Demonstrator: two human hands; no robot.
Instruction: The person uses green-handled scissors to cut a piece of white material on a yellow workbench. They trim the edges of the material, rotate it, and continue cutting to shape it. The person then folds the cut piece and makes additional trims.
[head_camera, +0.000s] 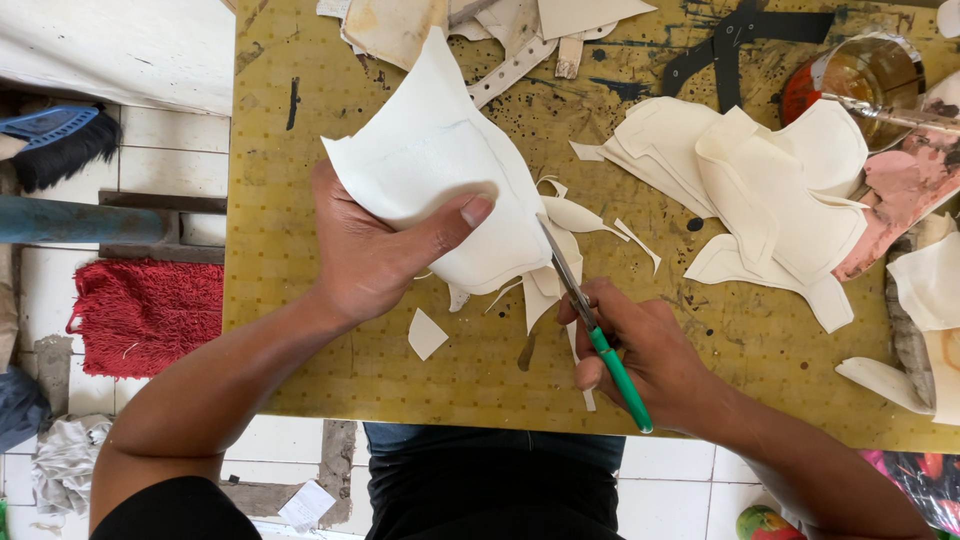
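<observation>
Hands: L (375, 250) gripping curved cream sheet (440, 170), R (650, 350) clenched round green-handled steel scissors (590, 320).

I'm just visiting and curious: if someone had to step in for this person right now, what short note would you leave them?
Left hand: holds up a cream cut piece, thumb pressed on its face.
Right hand: grips green-handled scissors, blades at the piece's right edge.
Around: trimmed slivers and scraps lie on the yellow table under the piece; a pile of similar cream pieces lies to the right, by a glass jar.
Done: some trimming, judging by the scraps.
Left: the edge at the blades looks unfinished; how much more, I cannot tell.
</observation>
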